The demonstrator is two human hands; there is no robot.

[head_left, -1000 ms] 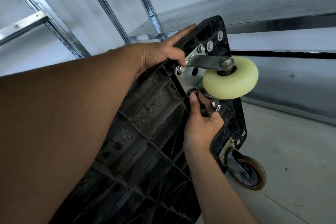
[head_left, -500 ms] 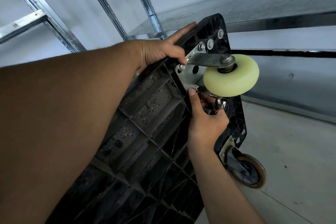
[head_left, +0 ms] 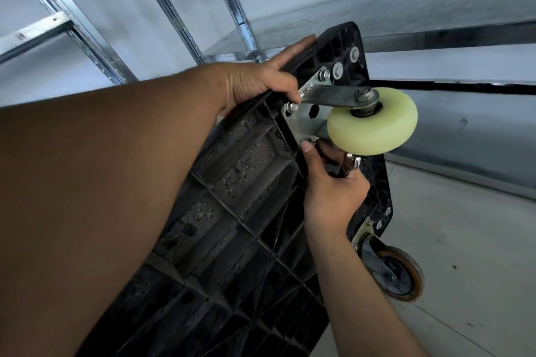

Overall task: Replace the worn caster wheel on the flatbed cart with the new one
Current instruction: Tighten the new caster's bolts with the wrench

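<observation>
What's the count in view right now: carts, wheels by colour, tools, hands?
1 black cart
1 pale yellow wheel
1 orange-rimmed wheel
1 metal tool
2 hands: left hand gripping the black cart's edge, right hand holding the metal tool
Total: 6

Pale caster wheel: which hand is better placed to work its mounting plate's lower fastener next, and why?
Right. The right hand grips a metal tool just under the pale wheel, thumb at the lower corner of the mounting plate. The left hand grips the edge of the cart deck, probably steadying it.
</observation>
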